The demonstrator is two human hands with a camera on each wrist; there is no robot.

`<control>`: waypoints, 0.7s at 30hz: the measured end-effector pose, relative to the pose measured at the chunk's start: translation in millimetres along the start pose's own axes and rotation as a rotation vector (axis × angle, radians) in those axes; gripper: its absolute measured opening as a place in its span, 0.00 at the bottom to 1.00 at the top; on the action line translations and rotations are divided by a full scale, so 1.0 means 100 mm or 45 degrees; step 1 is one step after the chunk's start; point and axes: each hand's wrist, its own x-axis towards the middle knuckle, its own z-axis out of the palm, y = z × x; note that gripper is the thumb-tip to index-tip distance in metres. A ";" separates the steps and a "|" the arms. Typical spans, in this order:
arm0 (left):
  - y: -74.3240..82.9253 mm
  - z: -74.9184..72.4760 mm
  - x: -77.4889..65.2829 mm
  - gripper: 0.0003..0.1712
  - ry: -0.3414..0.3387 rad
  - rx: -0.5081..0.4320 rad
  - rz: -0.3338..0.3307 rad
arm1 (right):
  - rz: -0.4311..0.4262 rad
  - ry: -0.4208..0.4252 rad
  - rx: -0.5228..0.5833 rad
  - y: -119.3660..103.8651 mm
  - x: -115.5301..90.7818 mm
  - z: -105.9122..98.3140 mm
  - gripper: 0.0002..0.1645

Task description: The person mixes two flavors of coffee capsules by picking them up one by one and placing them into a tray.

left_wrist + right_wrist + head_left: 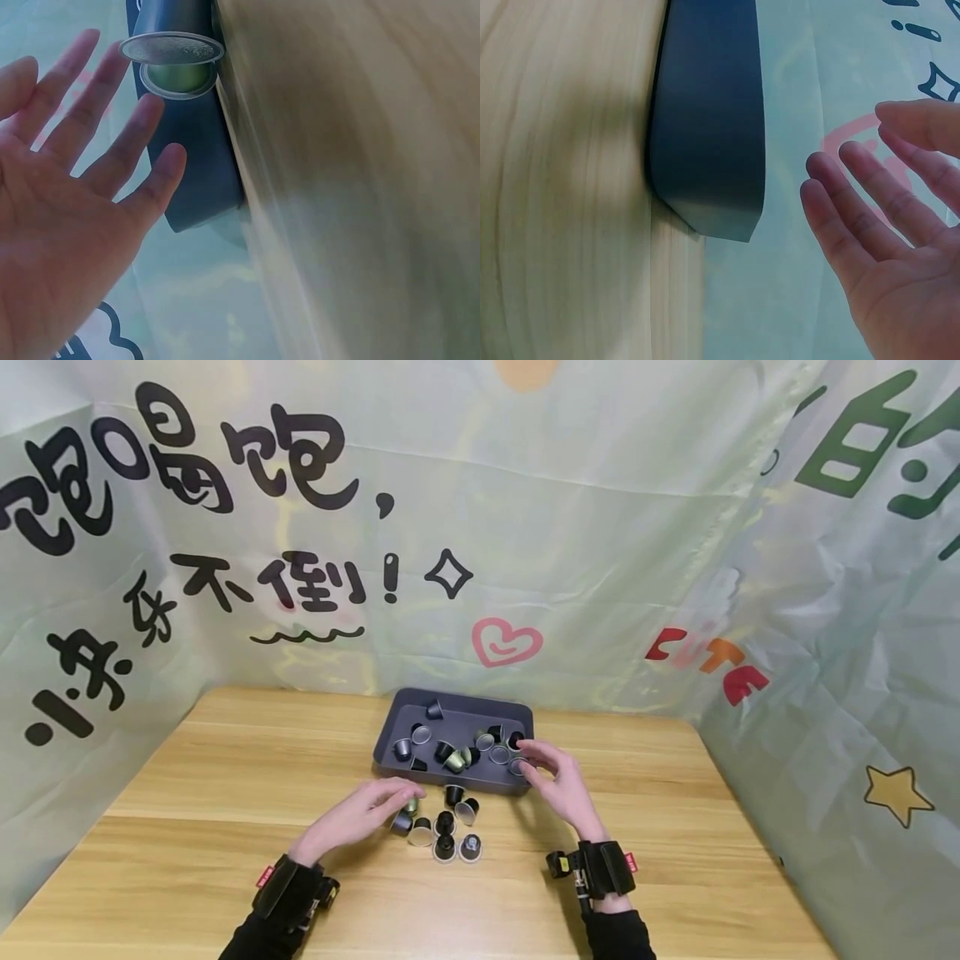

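Observation:
In the head view my left hand hovers by the left side of a loose group of coffee capsules on the table. Its fingers are spread and relaxed in the left wrist view, close to a dark blue capsule and a green capsule; I cannot tell whether a fingertip touches one. My right hand is at the right end of a dark grey tray, fingers loosely bent and holding nothing. Inside the tray lie several capsules, among them a green one and a dark blue one.
Several black capsules stand in front of the tray, such as one nearest me. The wooden table meets a printed cloth backdrop behind the tray and at both sides. Each wrist wears a strapped camera.

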 end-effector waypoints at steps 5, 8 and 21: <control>-0.01 0.00 0.00 0.22 -0.006 -0.005 -0.003 | 0.013 -0.009 0.004 -0.01 -0.01 -0.03 0.21; -0.02 -0.01 -0.01 0.22 -0.021 -0.009 -0.008 | 0.013 -0.018 0.008 -0.02 -0.01 -0.02 0.22; 0.00 -0.04 -0.03 0.23 -0.049 -0.029 -0.056 | -0.008 -0.057 -0.019 0.01 -0.02 -0.03 0.21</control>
